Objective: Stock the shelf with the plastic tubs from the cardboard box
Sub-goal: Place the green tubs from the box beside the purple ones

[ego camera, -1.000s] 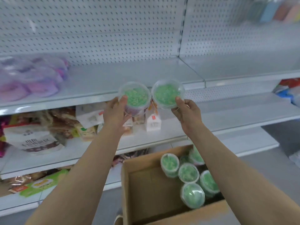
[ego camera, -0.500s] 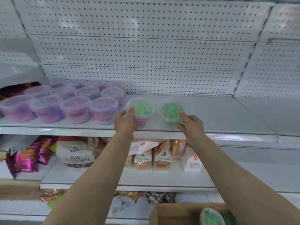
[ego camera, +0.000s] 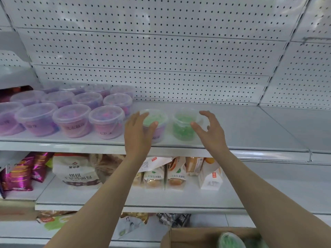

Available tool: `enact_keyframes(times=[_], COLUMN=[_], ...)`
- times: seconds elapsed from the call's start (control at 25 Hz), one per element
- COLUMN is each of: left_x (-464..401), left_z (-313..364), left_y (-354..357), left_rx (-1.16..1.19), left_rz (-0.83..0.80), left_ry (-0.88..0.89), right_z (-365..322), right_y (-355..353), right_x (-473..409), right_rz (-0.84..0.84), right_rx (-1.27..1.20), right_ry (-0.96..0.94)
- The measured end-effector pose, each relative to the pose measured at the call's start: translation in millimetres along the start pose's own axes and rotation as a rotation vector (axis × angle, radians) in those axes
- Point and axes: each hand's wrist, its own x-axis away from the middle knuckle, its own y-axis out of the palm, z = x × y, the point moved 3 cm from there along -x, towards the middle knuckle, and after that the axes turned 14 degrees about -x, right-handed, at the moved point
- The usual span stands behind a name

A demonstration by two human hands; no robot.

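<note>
- Upper shelf [ego camera: 250, 127] is the landmark; two clear plastic tubs sit on it near its front edge, side by side, upright.
- Left green tub [ego camera: 157, 126]: green bits on top, purplish lower down (label blurred). Left hand [ego camera: 138, 135] covers its near side, thumb on the lid, fingers curled round it.
- Right green tub [ego camera: 184, 126]: green contents, lid on. Right hand [ego camera: 211, 133] fingers spread, arched just beside it; contact unclear.
- Purple tubs [ego camera: 71, 115] in rows at the shelf's left end, lids on.
- Cardboard box [ego camera: 193, 238] well below the shelf, one green-filled tub [ego camera: 230, 240] inside.
</note>
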Motion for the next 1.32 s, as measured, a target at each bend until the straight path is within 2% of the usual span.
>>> enact_keyframes(times=[0.12, 0.4, 0.76, 0.84, 0.92, 1.04, 1.16, 1.32], left_x=[2.2, -43.1, -138.5, -153.5, -164.8, -175.6, -182.0, -187.5], left_z=[-3.5, -14.3, -31.0, -33.5, -37.4, -42.4, -46.6, -48.7], left_y=[10.8, 35.5, 91.4, 101.4, 107.8, 114.2, 119.0, 121.7], left_rx=[-0.036, -0.059, -0.069, -0.060, -0.051, -0.051, -0.062, -0.060], left_rz=[0.014, 0.013, 0.027, 0.040, 0.050, 0.066, 0.079, 0.072], left_ry=[0.166, 0.164, 0.147, 0.154, 0.146, 0.141, 0.147, 0.124], right_z=[8.2, 20.8, 40.1, 37.4, 36.9, 44.7, 36.0, 35.8], right_y=[-0.4, 28.1, 87.2, 95.7, 92.4, 79.9, 84.4, 81.6], right_x=[-5.6, -52.6, -141.6, -160.1, -177.2, -188.8, -195.8, -207.9], right_rz=[-0.120, -0.076, 0.115, 0.108, 0.012, -0.214, -0.174, -0.196], right_rx=[0.074, 0.160, 0.380, 0.474, 0.523, 0.466, 0.458, 0.147], right_ry=[-0.114, -0.197, -0.169, -0.142, -0.160, -0.163, -0.171, -0.020])
